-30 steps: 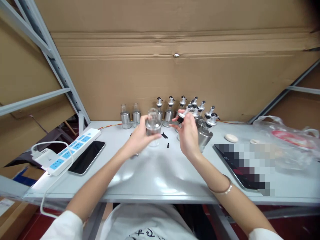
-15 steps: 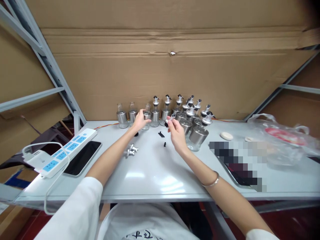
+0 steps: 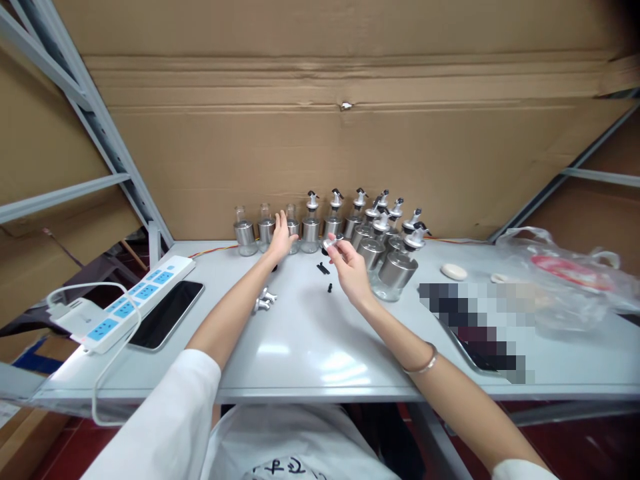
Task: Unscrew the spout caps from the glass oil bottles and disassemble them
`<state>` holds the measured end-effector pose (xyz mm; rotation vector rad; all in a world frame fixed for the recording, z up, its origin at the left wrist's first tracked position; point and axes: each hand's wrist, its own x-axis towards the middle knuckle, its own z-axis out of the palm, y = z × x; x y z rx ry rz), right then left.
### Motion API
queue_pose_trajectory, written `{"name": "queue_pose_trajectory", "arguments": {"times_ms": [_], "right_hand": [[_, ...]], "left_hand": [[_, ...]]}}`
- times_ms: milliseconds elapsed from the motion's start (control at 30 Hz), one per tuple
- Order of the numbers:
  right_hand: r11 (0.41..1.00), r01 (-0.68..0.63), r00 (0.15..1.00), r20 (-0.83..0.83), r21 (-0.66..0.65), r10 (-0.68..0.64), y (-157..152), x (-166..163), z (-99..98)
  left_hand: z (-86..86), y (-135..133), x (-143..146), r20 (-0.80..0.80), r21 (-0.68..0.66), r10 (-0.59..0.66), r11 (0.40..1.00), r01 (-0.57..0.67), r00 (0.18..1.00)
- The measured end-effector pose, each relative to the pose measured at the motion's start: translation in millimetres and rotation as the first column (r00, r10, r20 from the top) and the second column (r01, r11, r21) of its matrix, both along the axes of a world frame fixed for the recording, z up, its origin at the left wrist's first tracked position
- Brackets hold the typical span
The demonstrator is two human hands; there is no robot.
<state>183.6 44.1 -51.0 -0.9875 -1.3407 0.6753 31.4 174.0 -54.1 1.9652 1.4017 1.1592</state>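
My left hand (image 3: 283,239) is open, its fingers stretched out and thumb apart, at the left side of an uncapped glass bottle (image 3: 293,230) with a steel sleeve. Whether it touches the bottle I cannot tell. Two more uncapped bottles, one of them this bottle (image 3: 245,233), stand to its left. Between the fingertips of my right hand (image 3: 351,268) is a silver pourer spout (image 3: 330,244) with a black part. On the table below lie black plastic pieces (image 3: 323,268) and a small black stopper (image 3: 330,288). Several silver spouts (image 3: 265,299) lie beside my left forearm.
Several bottles with spouts fitted (image 3: 397,270) stand at the back and right. On the left are a power strip (image 3: 135,303) and a phone (image 3: 167,317). A white round object (image 3: 453,271) and a plastic bag (image 3: 565,267) lie at right, near a blurred-out device. Cardboard (image 3: 345,160) walls the back.
My left hand has straightened its fingers, and the bottle beside it now stands slightly further back and left. My right hand has brought the spout a little left and lower.
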Motion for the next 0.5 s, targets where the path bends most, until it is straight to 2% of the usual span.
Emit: {"name": "queue_pose_trajectory", "arguments": {"times_ms": [133, 233, 333, 400, 500], "right_hand": [[0.999, -0.027, 1.0, 0.006, -0.027, 0.027, -3, -2, 2.1], [0.997, -0.066, 0.998, 0.0, -0.038, 0.066, -5, -3, 4.0], [0.995, -0.092, 0.995, 0.022, -0.038, 0.093, -7, -3, 2.6], [0.996, -0.082, 0.992, 0.094, -0.02, 0.084, -9, -4, 0.2], [0.991, -0.095, 0.952, 0.301, 0.092, 0.063, -15, -7, -4.1]], "left_hand": [[7.3, -12, 0, 0.004, -0.025, 0.012, 1.0, -0.012, 1.0], [12.2, -36, -6, 0.02, 0.015, 0.019, 1.0, -0.02, 1.0], [8.9, -82, -15, 0.026, 0.117, -0.128, 0.985, 0.124, 0.991], [0.9, -118, -21, -0.08, 0.196, -0.222, 0.952, 0.234, 0.972], [-14.7, -163, -24, -0.15, 0.158, -0.289, 0.937, 0.312, 0.945]]}}
